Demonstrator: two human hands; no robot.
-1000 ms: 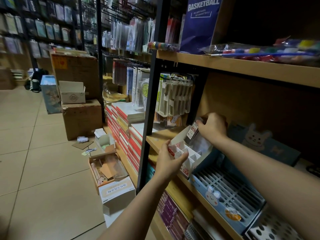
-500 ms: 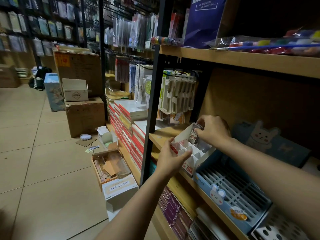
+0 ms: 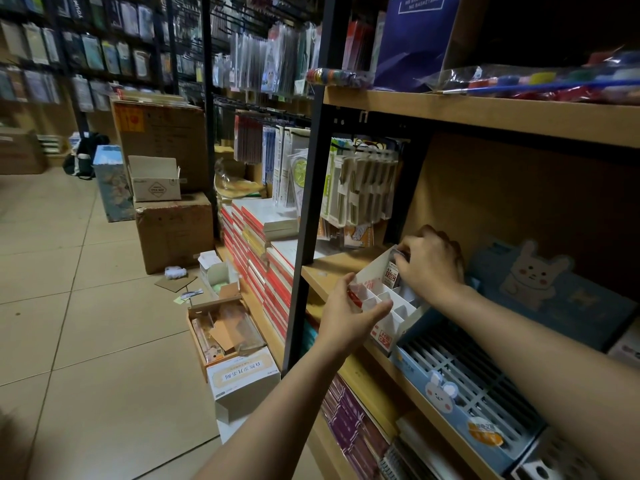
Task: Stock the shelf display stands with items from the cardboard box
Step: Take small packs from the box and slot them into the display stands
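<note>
On the shelf (image 3: 332, 268), the right hand (image 3: 429, 265) has sunk lower, pinching a small labelled item (image 3: 391, 271) down into the white display stand's (image 3: 388, 306) back slot, while the left hand (image 3: 349, 317) still grips its front; nearly seated.

Single head view, looking forward-down and right, close to wooden shelf (image 3: 349, 268); aisle floor (image 3: 69, 323) at left.
</note>
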